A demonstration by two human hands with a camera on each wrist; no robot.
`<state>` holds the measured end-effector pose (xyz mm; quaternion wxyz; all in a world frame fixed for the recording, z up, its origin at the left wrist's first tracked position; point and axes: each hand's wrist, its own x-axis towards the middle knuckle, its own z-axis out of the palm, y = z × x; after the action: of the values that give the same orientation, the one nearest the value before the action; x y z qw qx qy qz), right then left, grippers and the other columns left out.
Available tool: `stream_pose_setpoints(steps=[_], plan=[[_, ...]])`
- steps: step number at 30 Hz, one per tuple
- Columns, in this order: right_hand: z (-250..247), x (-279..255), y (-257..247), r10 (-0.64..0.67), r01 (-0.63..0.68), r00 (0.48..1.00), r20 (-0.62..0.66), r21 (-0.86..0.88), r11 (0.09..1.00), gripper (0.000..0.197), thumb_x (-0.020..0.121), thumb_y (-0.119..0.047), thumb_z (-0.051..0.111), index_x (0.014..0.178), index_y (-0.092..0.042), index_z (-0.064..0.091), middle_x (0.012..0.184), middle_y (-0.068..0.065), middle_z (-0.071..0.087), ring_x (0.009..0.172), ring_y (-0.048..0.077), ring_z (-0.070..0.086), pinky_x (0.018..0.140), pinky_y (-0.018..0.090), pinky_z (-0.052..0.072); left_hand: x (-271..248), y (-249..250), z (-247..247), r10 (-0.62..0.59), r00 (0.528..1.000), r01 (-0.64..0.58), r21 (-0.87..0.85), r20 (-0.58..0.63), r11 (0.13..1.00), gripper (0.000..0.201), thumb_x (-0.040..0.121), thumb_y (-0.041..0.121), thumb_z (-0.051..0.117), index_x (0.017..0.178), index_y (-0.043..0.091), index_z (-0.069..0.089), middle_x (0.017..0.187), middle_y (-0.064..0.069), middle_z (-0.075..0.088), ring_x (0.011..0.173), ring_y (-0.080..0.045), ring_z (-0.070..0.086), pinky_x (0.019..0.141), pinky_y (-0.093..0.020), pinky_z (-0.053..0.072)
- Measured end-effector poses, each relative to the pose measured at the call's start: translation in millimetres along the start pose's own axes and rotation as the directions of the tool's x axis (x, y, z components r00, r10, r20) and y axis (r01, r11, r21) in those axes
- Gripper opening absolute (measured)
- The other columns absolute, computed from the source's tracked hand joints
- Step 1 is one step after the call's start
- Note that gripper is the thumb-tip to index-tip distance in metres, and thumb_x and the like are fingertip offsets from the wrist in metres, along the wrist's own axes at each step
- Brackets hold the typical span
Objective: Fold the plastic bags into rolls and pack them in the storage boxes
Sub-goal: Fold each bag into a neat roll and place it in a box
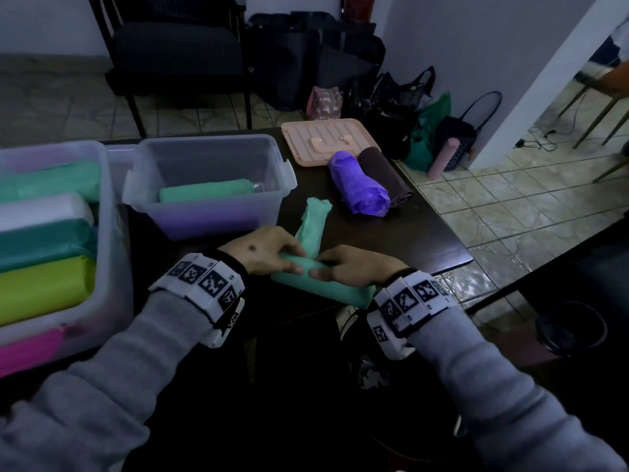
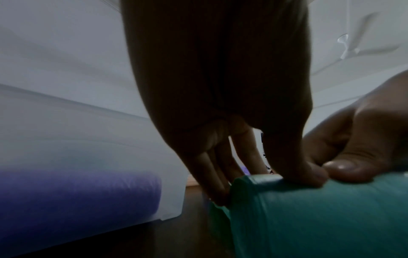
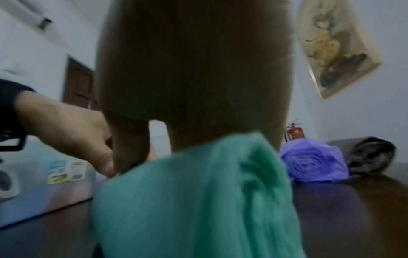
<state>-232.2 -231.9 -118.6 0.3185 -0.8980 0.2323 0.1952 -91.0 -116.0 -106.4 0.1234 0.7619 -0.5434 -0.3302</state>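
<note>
A mint-green plastic bag lies partly rolled at the table's near edge. Its loose tail stretches away toward the small clear box. My left hand grips the roll's left part, fingers curled over the top. My right hand grips it just to the right, thumb on the near side. In the left wrist view my left hand has its thumb on the green roll. In the right wrist view my right hand holds the green bag, which hides the fingertips.
The small box holds a green roll above a purple layer. A larger clear box at left holds several coloured rolls. A purple roll, a dark roll and a pink lid lie on the dark table.
</note>
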Motion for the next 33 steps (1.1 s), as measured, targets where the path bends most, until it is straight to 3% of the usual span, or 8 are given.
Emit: stream_pose_setpoints(steps=[4,7,11,14,18,22,26,33], plan=[[11,1,5,-0.011,0.012,0.974,-0.227,0.004,1.0,0.035,0.092,-0.036,0.056,0.118,-0.013,0.056,0.115,0.005,0.057,0.109,0.021,0.053,0.092,0.029,0.04,9,-2,2,-0.022,1.0,0.022,0.008,0.0,1.0,0.039,0.092,0.03,0.058,0.129,0.016,0.057,0.133,-0.001,0.056,0.123,-0.014,0.05,0.101,-0.022,0.033],[26,0,5,-0.146,0.045,0.854,-0.499,-0.208,0.977,0.027,0.09,-0.034,0.055,0.103,-0.011,0.059,0.103,0.009,0.057,0.1,0.027,0.053,0.083,0.039,0.046,16,-2,3,-0.047,0.999,0.047,-0.006,0.015,0.999,0.035,0.094,0.03,0.054,0.126,0.016,0.059,0.13,-0.002,0.058,0.12,-0.016,0.052,0.1,-0.024,0.035],[56,-1,-6,-0.276,0.002,0.69,-0.669,-0.379,0.925,0.034,0.083,-0.033,0.04,0.087,-0.009,0.064,0.078,0.008,0.06,0.067,0.029,0.06,0.054,0.033,0.048,21,-1,1,-0.075,0.997,0.075,-0.044,0.011,0.996,0.029,0.094,0.029,0.052,0.119,0.016,0.06,0.124,-0.001,0.06,0.115,-0.016,0.053,0.099,-0.028,0.037],[66,1,-3,-0.226,-0.013,0.761,-0.608,-0.363,0.932,0.044,0.076,-0.033,0.062,0.109,-0.003,0.062,0.097,0.014,0.064,0.082,0.033,0.062,0.076,0.04,0.052,22,-2,5,-0.05,0.995,0.044,-0.067,-0.083,0.997,0.026,0.094,0.028,0.053,0.114,0.015,0.064,0.117,-0.002,0.06,0.11,-0.014,0.053,0.096,-0.028,0.037],[63,1,-3,-0.155,-0.031,0.818,-0.554,-0.311,0.95,0.075,0.071,-0.031,0.076,0.134,-0.003,0.046,0.125,0.019,0.053,0.112,0.037,0.052,0.1,0.046,0.038,22,-1,12,0.029,0.952,-0.04,-0.031,-0.306,0.999,0.021,0.089,0.023,0.061,0.107,0.015,0.069,0.11,-0.003,0.058,0.105,-0.015,0.054,0.091,-0.024,0.037],[54,0,-4,-0.136,-0.043,0.809,-0.572,-0.289,0.956,0.07,0.08,-0.036,0.069,0.139,-0.009,0.042,0.129,0.016,0.044,0.115,0.032,0.045,0.098,0.039,0.035,15,-1,12,0.024,0.958,-0.039,-0.045,-0.284,0.998,0.034,0.086,0.024,0.066,0.118,0.013,0.064,0.12,-0.003,0.063,0.111,-0.015,0.055,0.089,-0.017,0.033],[40,2,-3,-0.089,-0.064,0.88,-0.466,-0.302,0.951,0.069,0.088,-0.041,0.058,0.146,-0.016,0.029,0.134,0.007,0.039,0.119,0.026,0.04,0.098,0.036,0.033,5,-10,11,0.016,0.986,-0.014,0.017,-0.166,1.0,0.067,0.068,0.018,0.081,0.129,0.019,0.053,0.126,0.001,0.057,0.116,-0.015,0.052,0.091,-0.018,0.035],[36,-7,-7,-0.111,-0.023,0.907,-0.407,-0.31,0.95,0.059,0.087,-0.047,0.057,0.131,-0.012,0.04,0.129,0.005,0.046,0.119,0.025,0.042,0.096,0.038,0.035,0,-11,7,-0.066,0.996,0.07,0.054,-0.062,0.996,0.063,0.078,0.019,0.074,0.135,0.023,0.048,0.132,0.0,0.053,0.119,-0.016,0.051,0.095,-0.022,0.035]])
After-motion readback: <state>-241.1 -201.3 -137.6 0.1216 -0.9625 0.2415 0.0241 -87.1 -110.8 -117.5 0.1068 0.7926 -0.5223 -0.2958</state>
